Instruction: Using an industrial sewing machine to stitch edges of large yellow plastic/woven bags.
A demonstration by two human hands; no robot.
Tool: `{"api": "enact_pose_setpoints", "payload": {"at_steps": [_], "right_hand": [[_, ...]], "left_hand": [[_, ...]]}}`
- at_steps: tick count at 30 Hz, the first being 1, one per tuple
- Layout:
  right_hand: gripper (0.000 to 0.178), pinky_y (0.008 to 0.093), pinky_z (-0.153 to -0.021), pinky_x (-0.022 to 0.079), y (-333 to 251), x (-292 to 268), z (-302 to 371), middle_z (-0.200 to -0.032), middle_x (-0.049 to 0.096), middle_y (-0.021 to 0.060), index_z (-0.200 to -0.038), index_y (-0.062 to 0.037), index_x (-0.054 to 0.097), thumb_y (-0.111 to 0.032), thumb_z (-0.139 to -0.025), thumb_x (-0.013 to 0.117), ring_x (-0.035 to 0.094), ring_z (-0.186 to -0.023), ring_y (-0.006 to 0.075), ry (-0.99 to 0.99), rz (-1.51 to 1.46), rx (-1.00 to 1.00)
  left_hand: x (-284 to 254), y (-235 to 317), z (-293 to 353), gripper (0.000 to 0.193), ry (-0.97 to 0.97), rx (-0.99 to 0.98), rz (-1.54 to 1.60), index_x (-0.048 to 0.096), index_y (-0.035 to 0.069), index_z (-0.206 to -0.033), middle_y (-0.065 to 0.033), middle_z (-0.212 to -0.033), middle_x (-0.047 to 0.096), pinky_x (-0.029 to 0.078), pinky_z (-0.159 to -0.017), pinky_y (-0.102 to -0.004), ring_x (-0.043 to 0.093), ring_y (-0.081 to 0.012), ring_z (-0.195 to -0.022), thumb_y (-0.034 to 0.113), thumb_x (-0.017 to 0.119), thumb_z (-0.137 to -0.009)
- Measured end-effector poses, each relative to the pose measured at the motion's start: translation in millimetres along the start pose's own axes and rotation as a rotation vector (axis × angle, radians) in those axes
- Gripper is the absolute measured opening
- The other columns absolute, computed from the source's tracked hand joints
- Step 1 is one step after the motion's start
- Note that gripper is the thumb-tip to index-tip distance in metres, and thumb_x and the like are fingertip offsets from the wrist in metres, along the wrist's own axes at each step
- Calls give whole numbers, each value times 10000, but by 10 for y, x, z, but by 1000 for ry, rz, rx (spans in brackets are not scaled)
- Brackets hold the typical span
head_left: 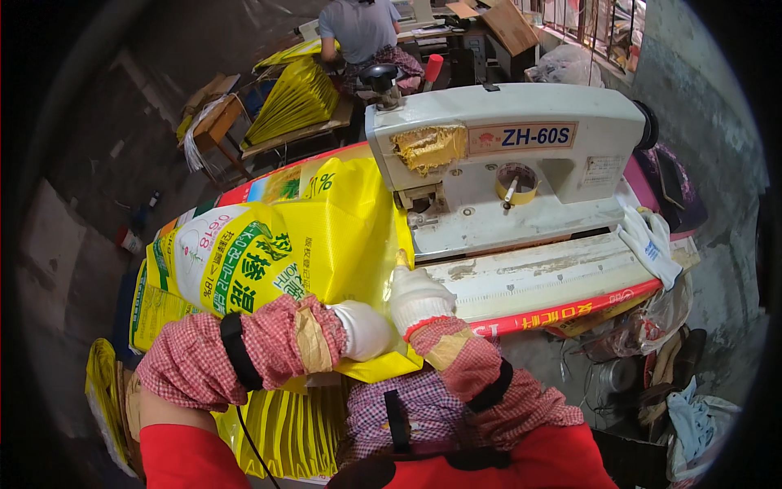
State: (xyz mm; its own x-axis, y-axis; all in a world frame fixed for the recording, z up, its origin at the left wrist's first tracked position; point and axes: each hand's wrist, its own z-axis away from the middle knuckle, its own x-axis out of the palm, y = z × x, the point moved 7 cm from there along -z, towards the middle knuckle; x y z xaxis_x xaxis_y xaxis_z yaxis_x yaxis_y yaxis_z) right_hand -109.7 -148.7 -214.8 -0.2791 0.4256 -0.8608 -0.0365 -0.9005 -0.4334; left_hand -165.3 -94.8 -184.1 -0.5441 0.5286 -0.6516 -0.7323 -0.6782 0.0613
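A large yellow woven sack (342, 236), printed in green, white and red, lies bunched over the left end of a white industrial sewing machine (456, 191). One edge of it runs up to the needle area (419, 200). My right hand (419, 297), in a white glove with a bared fingertip, is closed at this edge, just in front of the needle area. Beside it, my left hand (365, 330), also gloved in white, rests against the near part of the sack. The fingers of that hand are hidden. Checked sleeves cover both forearms.
Folded yellow sacks (285, 428) stand below my left arm. A tape roll (517, 183) sits on the machine, and a white glove (650, 244) lies at its right end. Ahead, another person (358, 33) sits beside stacked yellow sacks (297, 98).
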Motion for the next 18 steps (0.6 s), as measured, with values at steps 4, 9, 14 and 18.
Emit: {"api": "enact_pose_setpoints", "payload": {"at_steps": [4,9,14,18], "right_hand": [[320,457,-735,502,21,36,-38,-1087,563,197,-1163,-73,514,-198,-885,419,592,-989,329,-53,-13,5],[311,448,-664,511,-19,-2,-137,-935,627,167,-1129,-69,535,-200,-865,433,632,-865,329,92,-29,-18],[283,457,-684,510,-107,-228,-263,-964,631,178,-1064,-75,570,-198,-825,485,628,-878,342,75,-16,-50],[427,493,-843,448,23,6,-195,-1280,462,140,-1256,-131,423,-183,-838,491,502,-1125,344,-192,-119,8]], "left_hand": [[-59,-2,-16,286,-1,4,13,626,131,-1023,-138,-931,641,480,-727,-413,604,-352,-868,295,462,-856],[-25,52,-31,298,27,-14,17,626,120,-1019,-145,-917,642,479,-729,-419,605,-358,-854,308,484,-837],[-233,-16,50,282,133,-156,-25,662,74,-892,-165,-871,645,487,-702,-421,618,-354,-827,295,508,-808],[-470,-317,108,232,478,-299,77,631,25,-800,-171,-835,633,483,-714,-409,609,-356,-808,225,515,-796]]}}
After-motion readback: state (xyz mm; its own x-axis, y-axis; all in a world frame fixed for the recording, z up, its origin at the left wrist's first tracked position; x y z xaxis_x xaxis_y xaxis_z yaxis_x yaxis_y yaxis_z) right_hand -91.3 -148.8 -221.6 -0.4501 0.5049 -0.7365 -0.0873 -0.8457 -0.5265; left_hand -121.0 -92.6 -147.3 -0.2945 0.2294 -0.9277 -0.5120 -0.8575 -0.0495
